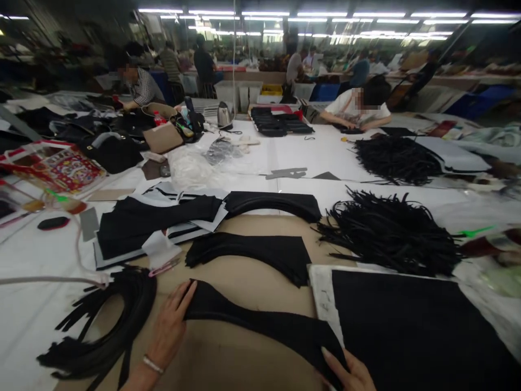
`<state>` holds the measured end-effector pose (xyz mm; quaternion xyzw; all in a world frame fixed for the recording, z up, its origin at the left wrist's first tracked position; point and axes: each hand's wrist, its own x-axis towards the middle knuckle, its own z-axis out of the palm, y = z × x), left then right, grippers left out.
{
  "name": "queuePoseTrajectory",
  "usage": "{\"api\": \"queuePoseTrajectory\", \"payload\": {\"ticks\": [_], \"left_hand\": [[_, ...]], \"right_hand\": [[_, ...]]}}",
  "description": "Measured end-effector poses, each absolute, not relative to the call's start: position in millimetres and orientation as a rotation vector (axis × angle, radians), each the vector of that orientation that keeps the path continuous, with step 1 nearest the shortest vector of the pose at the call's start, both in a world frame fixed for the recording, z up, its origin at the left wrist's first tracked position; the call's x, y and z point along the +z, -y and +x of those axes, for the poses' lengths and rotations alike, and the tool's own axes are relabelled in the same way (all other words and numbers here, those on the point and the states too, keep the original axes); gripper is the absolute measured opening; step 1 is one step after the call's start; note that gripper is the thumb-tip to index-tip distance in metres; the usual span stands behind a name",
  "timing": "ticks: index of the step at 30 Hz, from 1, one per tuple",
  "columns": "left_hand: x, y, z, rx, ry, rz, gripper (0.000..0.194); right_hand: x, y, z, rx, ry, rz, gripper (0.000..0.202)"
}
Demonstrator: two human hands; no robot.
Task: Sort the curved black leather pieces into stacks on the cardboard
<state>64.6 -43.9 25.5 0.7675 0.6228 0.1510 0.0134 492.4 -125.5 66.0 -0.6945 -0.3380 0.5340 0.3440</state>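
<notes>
At lower centre, curved black panel (260,321), ends pinched by fingers of left hand (171,319) and right hand (353,373). Lower left: looped matte strips (143,297). Lower right: flat black sheet (407,326), crowding right hand. Farther, centre right: tangled strip heap (393,233).

The bottom edge is cropping the right hand (355,371) and a black sheet (407,320). Far-off workers (204,63) are blurring, what they are handling appearing too small to tell.

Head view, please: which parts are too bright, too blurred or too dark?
In the head view, the ceiling lights glare white; the distant people look blurred; the black strip between the left hand and right hand shows little surface detail.
</notes>
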Motion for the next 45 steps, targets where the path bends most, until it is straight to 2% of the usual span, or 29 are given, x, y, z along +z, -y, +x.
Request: {"api": "queuePoseTrajectory", "payload": {"ticks": [2, 5, 9, 14, 23, 26, 29, 32, 35, 42, 45], "left_hand": [[23, 54, 50, 0.326, -1.994, 2.441, 0.078], [13, 69, 39, 0.049, -1.991, 2.467, 0.059], [4, 81, 42, -0.038, -1.925, 2.462, 0.068], [-1, 85, 70, -0.028, -1.798, 2.446, 0.055], [-23, 60, 60, 0.118, -1.881, 2.415, 0.050], [-25, 60, 62, 0.232, -1.885, 2.396, 0.050], [-29, 61, 72, 0.317, -1.884, 2.393, 0.050], [-33, 60, 81, 0.378, -1.909, 2.414, 0.044], [-30, 53, 87, 0.483, -1.938, 2.400, 0.037], [-4, 21, 138, 0.726, -1.758, 2.320, 0.027], [10, 4, 177, 0.685, -1.579, 2.321, 0.031]], "right_hand": [[47, 119, 483, 1.414, 0.927, -1.776, 0.047], [23, 115, 469, 1.393, 0.999, -1.841, 0.049], [5, 117, 464, 1.316, 1.076, -1.973, 0.046], [-5, 112, 460, 1.209, 1.199, -2.027, 0.045], [-17, 80, 452, 1.016, 1.340, -2.185, 0.042], [-7, 78, 450, 0.635, 1.490, -2.214, 0.042], [-2, 78, 445, 0.308, 1.827, -2.095, 0.034], [-1, 76, 442, 0.275, 2.104, -2.033, 0.027], [7, 60, 447, 0.229, 2.157, -2.068, 0.020], [37, -48, 470, 0.168, 2.369, -2.112, 0.031], [33, -76, 471, 0.189, 2.522, -2.054, 0.022]]}}
